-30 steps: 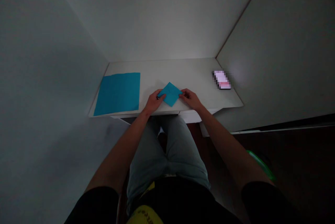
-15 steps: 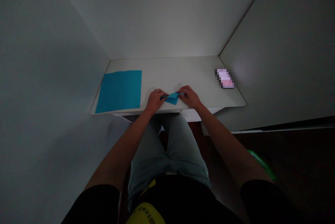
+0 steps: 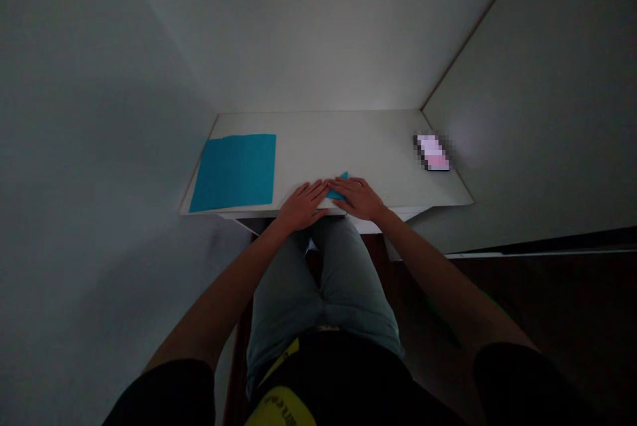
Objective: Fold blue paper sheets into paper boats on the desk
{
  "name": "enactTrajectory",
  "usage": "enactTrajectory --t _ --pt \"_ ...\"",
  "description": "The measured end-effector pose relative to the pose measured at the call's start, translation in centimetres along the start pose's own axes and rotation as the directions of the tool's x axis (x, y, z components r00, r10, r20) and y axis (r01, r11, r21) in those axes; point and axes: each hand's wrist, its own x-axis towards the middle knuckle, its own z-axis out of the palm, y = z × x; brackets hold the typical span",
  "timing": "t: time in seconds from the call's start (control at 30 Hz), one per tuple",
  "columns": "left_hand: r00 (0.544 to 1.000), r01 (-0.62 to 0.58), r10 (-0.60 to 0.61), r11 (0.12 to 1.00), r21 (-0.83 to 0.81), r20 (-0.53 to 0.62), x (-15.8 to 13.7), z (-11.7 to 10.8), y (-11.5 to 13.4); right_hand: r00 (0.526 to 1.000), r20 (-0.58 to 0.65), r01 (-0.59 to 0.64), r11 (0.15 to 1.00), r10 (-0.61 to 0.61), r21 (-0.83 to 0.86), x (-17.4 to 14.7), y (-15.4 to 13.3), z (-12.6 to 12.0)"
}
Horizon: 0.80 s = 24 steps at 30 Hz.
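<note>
A small folded piece of blue paper (image 3: 336,194) lies at the front edge of the white table, mostly covered by my hands. My left hand (image 3: 304,206) rests flat with its fingers stretched out, fingertips at the paper's left side. From the right, my right hand (image 3: 359,198) lies flat over the paper, its fingers extended and meeting the left fingertips. One blue corner pokes out above the right fingers. How the paper is folded underneath cannot be made out.
A large blue paper sheet (image 3: 233,172) lies flat on the left of the white table (image 3: 343,137). At the right end rests a phone (image 3: 432,152) with a lit, blurred screen. Walls enclose the table at the back and both sides.
Both hands held the folded paper raised by its ends between the fingers. Now the paper is down on the table, and the hands have flattened and come together over it.
</note>
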Motion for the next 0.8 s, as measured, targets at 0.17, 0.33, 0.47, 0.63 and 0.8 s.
enactTrajectory --t 0.17,0.33,0.47,0.63,0.8 --pt "1.0 0.007 -0.007 1.0 -0.012 -0.02 0.0 0.2 0.2 0.995 0.013 -0.099 0.995 0.099 -0.024 -0.4 1.6 0.2" --pt "0.99 0.09 -0.1 0.991 -0.1 -0.099 -0.5 0.9 2.0 0.956 -0.097 -0.276 0.961 0.277 0.019 -0.2 3.5 0.4" --pt "0.948 0.159 -0.23 0.941 -0.298 -0.22 0.4 0.9 1.9 0.924 -0.202 -0.298 0.942 0.325 0.153 -0.2 4.1 0.2" --pt "0.763 0.285 -0.579 0.7 -0.655 -0.287 3.7 -0.2 -1.1 0.867 -0.267 -0.306 0.872 0.421 0.383 0.7 4.3 0.3" --pt "0.726 0.273 -0.662 0.528 -0.804 -0.188 5.1 -0.1 -2.6 0.871 -0.18 -0.307 0.794 0.456 0.525 3.0 2.9 1.6"
